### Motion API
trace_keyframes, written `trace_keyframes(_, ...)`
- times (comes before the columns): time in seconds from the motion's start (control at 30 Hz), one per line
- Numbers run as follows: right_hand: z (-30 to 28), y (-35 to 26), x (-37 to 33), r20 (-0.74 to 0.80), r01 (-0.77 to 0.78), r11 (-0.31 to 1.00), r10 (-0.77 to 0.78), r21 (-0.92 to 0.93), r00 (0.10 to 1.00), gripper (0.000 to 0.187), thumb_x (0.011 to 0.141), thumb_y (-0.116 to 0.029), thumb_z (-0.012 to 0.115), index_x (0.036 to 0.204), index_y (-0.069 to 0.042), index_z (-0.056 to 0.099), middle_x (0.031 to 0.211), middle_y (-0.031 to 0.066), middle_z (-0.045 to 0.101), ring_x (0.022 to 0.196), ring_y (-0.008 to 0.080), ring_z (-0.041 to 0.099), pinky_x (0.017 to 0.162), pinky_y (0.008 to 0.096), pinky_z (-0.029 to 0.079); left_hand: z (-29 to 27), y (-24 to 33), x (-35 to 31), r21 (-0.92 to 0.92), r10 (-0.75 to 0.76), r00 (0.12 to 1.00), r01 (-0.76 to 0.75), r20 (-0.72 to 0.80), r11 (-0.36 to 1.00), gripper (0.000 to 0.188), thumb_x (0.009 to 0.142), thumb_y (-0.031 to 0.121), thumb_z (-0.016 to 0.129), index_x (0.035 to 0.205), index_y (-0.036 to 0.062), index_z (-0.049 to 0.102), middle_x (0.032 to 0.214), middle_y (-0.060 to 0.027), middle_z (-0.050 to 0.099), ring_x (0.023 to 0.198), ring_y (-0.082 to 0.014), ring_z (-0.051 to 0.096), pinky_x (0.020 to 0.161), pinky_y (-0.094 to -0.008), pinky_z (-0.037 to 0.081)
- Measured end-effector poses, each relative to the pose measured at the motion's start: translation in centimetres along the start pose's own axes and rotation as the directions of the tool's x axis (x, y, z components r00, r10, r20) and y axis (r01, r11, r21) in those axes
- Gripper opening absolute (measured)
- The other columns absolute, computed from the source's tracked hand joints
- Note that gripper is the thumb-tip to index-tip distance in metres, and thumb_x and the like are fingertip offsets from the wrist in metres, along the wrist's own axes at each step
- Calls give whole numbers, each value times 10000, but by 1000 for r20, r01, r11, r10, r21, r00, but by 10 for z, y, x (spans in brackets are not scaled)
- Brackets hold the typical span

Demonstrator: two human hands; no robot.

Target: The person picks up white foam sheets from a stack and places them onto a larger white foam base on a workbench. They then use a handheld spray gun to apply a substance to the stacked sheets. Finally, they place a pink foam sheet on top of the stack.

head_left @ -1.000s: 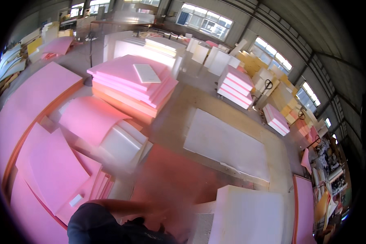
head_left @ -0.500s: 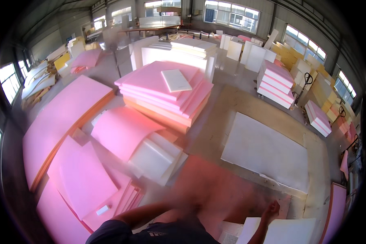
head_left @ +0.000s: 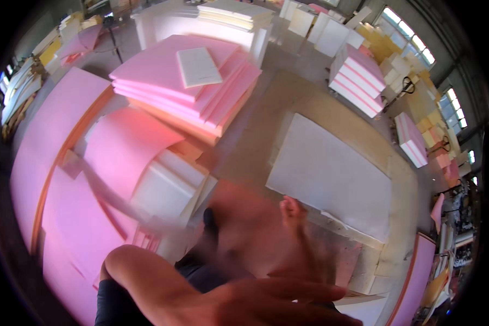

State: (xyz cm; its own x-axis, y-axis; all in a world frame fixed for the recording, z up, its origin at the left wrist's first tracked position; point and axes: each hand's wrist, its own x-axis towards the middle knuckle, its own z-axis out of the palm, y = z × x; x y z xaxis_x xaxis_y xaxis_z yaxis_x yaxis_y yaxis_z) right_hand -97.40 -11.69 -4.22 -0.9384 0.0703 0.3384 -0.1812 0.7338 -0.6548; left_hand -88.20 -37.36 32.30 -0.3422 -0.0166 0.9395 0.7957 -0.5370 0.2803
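forearms (head_left: 152,276) bare, right hand (head_left: 292,212) before white sheet (head_left: 331,174)

Upper left: pink foam-sheet stack (head_left: 152,69), white rectangular panel (head_left: 200,68) lying on top. Upper right: pink-and-white slab stack (head_left: 356,80), black pallet-jack handle (head_left: 413,87) just beside; yellow foam blocks (head_left: 383,44) beyond, near window (head_left: 409,36). Lower right: pink board (head_left: 417,274) with reddish edge.

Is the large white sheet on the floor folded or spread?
Spread: the white sheet lies flat, its broad face showing, no fold visible.
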Motion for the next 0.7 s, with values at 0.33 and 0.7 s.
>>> trace_keyframes(0.33, 96, -6, 164, 182, -31, 991, 6, 132, 983, 304, 859, -253, 727, 1046, -14, 727, 915, 166, 741, 830, 289, 735, 772, 390, 577, -229, -125, 10, 370, -419, 907, 375, 43, 850, 61, 853, 106, 785, 869, 62, 745, 925, -111, 746, 854, -257, 722, 847, -428, 561)
trace_keyframes(0.7, 325, -22, 386, 707, -666, 528, 164, 526, 688, 252, 940, -177, 688, 1099, 15, 650, 845, 42, 655, 672, 120, 621, 610, 250, 522, -339, -200, -151, 481, -540, 328, 860, -775, -169, 202, 772, 111, 782, 673, 46, 619, 670, -91, 647, 662, -229, 675, 646, -336, 539)
